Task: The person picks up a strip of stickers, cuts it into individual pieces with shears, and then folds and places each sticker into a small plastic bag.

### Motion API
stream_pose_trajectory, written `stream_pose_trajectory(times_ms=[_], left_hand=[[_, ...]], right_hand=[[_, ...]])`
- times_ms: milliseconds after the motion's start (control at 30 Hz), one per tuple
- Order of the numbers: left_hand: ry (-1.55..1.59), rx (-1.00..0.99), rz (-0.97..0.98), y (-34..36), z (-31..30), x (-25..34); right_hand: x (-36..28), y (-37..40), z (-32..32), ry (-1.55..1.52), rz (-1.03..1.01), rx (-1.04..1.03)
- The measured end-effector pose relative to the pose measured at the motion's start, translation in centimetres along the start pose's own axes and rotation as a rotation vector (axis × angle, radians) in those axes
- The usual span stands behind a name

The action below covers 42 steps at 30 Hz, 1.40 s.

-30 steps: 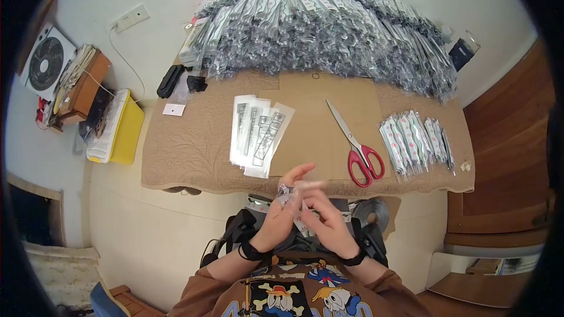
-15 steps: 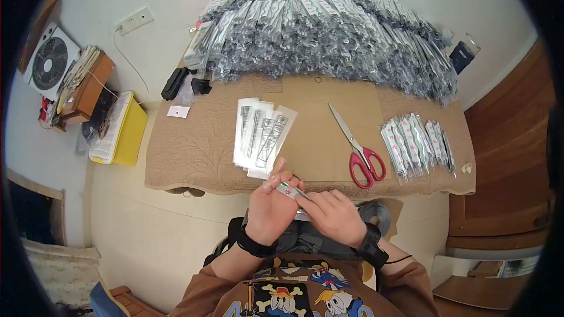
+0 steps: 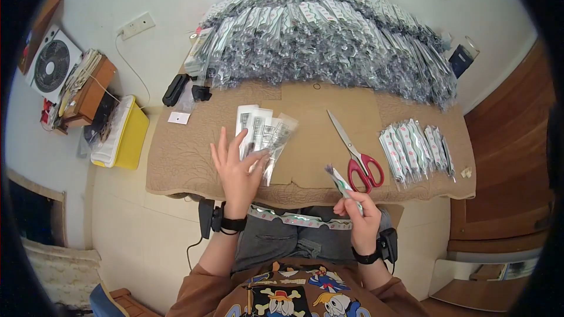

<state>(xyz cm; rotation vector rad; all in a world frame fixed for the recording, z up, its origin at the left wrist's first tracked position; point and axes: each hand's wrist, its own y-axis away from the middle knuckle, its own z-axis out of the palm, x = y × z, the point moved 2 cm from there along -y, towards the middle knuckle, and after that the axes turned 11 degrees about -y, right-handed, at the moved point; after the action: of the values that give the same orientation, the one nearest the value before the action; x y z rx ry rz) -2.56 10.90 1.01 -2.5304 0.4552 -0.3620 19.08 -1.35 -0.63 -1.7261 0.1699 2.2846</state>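
Note:
My left hand (image 3: 238, 170) reaches over a fan of clear plastic sleeves with dark print (image 3: 258, 120). Its thumb and index finger pinch the lower part of the rightmost sleeve (image 3: 283, 132), which is blurred; the other fingers are spread. Near the table's front edge, my right hand (image 3: 365, 217) grips a slim folded strip (image 3: 342, 184), white and green with a dark upper end, held tilted. A long patterned strip (image 3: 299, 219) with a shiny edge lies across my lap. Red-handled scissors (image 3: 355, 155) rest open on brown cardboard (image 3: 311, 147), just beyond the right hand.
A big heap of packed strips (image 3: 317, 41) fills the table's back. Several finished-looking packets (image 3: 411, 147) lie in a row at right. A black case (image 3: 175, 90) and a small white card (image 3: 178, 118) sit at left. A yellow bin (image 3: 129, 135) stands on the floor.
My hands have moved apart from a shared hold on the strip. The left went up-left to the sleeves; the right moved right with the strip. The rightmost sleeve has shifted.

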Motion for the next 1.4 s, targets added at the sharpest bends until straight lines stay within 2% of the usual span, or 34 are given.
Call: stream_pose_trajectory(times_ms=[67, 100, 167, 300, 333, 400, 433, 467, 533, 567, 600, 667, 700, 733, 800, 833, 933, 1133, 1200, 1267, 1367, 1400], left_hand=[[0.106, 0.088, -0.024, 0.3, -0.7, 1.5], [0.110, 0.086, -0.022, 0.7, -1.2, 2.4], [0.321, -0.094, 0.104, 2.1, -2.0, 4.8], [0.446, -0.186, 0.258, 4.5, -2.3, 8.1], [0.802, -0.324, 0.031, 5.1, -2.2, 8.4], [1.487, -0.607, -0.473, 6.5, -1.7, 9.0], [1.492, -0.619, -0.473, 6.8, -1.5, 8.9], [1.513, -0.760, -0.451, 7.2, -1.0, 8.6], [1.541, -1.034, -0.405, 7.6, -0.8, 8.0], [1.541, -1.034, -0.406, 7.4, -0.8, 7.7], [1.576, -0.957, -0.487, 7.0, -0.6, 7.2], [1.634, -0.791, -0.655, 5.8, -0.7, 6.2], [1.627, -0.782, -0.665, 5.4, -0.6, 5.9], [1.750, -0.634, -0.806, 4.9, -0.4, 5.3], [1.972, -0.299, -1.068, 4.3, -0.2, 4.3], [1.967, -0.290, -1.070, 4.1, -0.2, 4.2], [2.042, -0.145, -1.204, 3.9, -0.2, 4.8], [2.025, -0.226, -1.053, 4.7, -0.1, 5.6], [1.996, -0.306, -0.951, 4.9, -0.3, 5.8], [1.986, -0.271, -0.959, 4.9, 0.1, 5.3], [1.963, -0.209, -0.970, 4.4, 0.4, 4.7], [1.993, -0.187, -1.039, 4.3, 0.3, 4.8]], right_hand=[[0.0, 0.0, 0.4, -0.038, 0.000, 0.027], [-0.4, -0.3, 1.1, -0.178, 0.017, 0.057], [-1.0, -0.8, 2.4, -0.457, 0.053, 0.119], [-0.5, -1.9, 2.4, -0.458, 0.028, 0.186], [-0.8, -2.2, 2.1, -0.456, 0.024, 0.194], [-2.1, -2.8, 1.5, -0.125, -0.045, -0.079], [-2.7, -2.8, 1.5, 0.043, -0.073, -0.214], [-3.2, -2.8, 1.6, 0.047, -0.070, -0.205], [-4.4, -2.5, 3.2, 0.109, -0.160, -0.569], [-4.6, -2.4, 3.8, 0.138, -0.206, -0.756], [-4.4, -2.2, 3.7, 0.135, -0.207, -0.758], [-3.6, -1.6, 2.5, 0.188, -0.303, -0.412], [-3.1, -1.1, 2.0, 0.209, -0.344, -0.242], [-2.5, -0.4, 2.0, 0.199, -0.340, -0.254], [-0.7, 1.1, 1.7, -0.070, 0.040, -0.174], [0.1, 1.6, 1.7, -0.197, 0.232, -0.127], [1.1, 2.4, 2.5, -0.267, 0.309, -0.107], [1.3, 2.2, 3.5, -0.341, 0.403, -0.116], [1.3, 2.0, 2.9, -0.541, 0.537, -0.118], [1.3, 2.0, 2.9, -0.639, 0.604, -0.121], [1.3, 2.1, 2.8, -0.556, 0.519, -0.026], [1.4, 2.3, 2.9, -0.557, 0.519, -0.026]])
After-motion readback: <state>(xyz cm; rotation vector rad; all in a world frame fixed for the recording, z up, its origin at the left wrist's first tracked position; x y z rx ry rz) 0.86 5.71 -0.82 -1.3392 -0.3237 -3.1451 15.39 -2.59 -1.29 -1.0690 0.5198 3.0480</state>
